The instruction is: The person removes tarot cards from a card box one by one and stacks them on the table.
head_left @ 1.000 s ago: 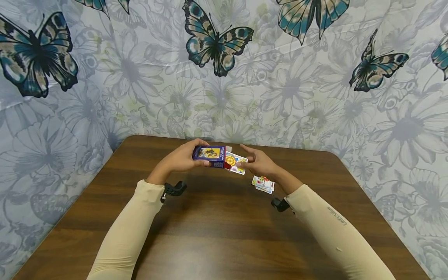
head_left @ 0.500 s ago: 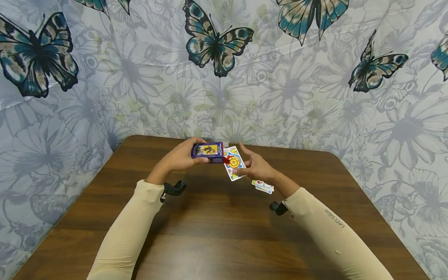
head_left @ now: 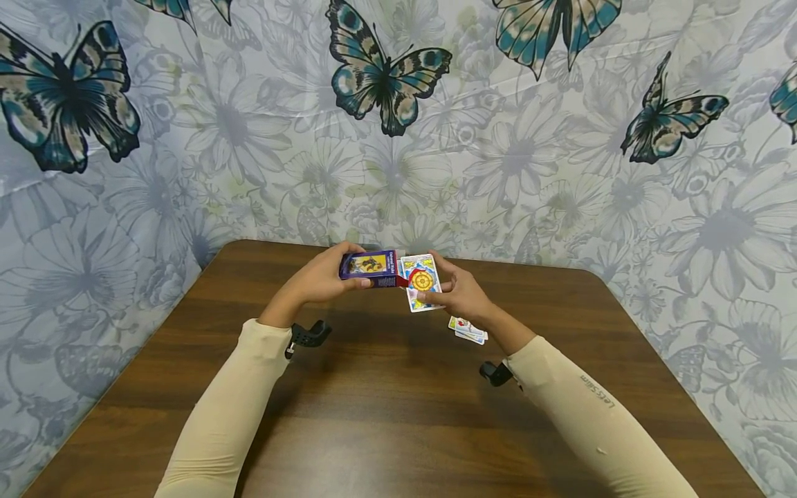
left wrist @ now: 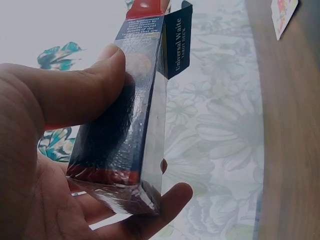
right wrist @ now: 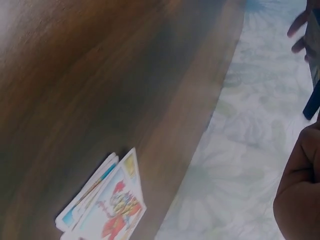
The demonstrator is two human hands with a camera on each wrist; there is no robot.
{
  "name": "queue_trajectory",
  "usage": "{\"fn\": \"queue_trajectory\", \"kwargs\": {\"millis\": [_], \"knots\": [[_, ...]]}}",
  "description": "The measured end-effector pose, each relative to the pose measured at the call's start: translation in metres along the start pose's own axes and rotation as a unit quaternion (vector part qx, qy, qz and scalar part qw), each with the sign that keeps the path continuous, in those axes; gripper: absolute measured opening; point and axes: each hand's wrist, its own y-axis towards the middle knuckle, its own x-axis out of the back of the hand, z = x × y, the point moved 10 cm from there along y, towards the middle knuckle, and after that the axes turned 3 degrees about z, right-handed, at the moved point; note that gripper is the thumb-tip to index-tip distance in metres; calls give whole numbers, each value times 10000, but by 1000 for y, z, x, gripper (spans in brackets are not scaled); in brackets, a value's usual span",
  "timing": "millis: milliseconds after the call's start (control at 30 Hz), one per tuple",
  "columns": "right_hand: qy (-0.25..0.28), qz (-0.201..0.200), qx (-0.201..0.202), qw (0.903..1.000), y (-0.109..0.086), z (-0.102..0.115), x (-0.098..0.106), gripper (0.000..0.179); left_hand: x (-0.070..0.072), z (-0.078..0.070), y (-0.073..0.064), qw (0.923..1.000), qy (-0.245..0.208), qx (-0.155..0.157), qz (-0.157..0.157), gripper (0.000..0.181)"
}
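Observation:
My left hand grips a dark blue tarot card box above the table, thumb on its side and fingers around the far side. Its lettered end flap stands open in the left wrist view, beside a red tab. At the box's open end, my right hand pinches a tarot card with a yellow wheel on it. Whether more cards lie behind this one is hidden. Below the right hand, a small loose pile of cards rests on the table, also seen in the right wrist view.
The brown wooden table spreads out under both arms. Just past its back edge hangs a pale floral cloth printed with butterflies. Each wrist wears a dark strap-like device.
The wheel card has come away from the box's mouth, turned upright, and now stands beside the opening in my right hand. The box has risen slightly; the pile has stayed put.

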Motion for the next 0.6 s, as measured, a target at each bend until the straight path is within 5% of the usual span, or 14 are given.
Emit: {"fn": "queue_trajectory", "kwargs": {"millis": [133,267,433,600], "knots": [[47,-426,-196,9989,-1,-16,25,97,2,1,0,10000,8,10,-36,66],[-963,-789,-587,9905,-3,-44,54,97,2,1,0,10000,0,-16,9,66],[-2581,-897,-1303,9531,-10,-83,75,98,-4,0,-1,9997,-12,-104,231,65],[-3052,-810,-1808,9315,-13,-102,78,98,-2,-1,-1,9997,-10,-120,219,64]]}}
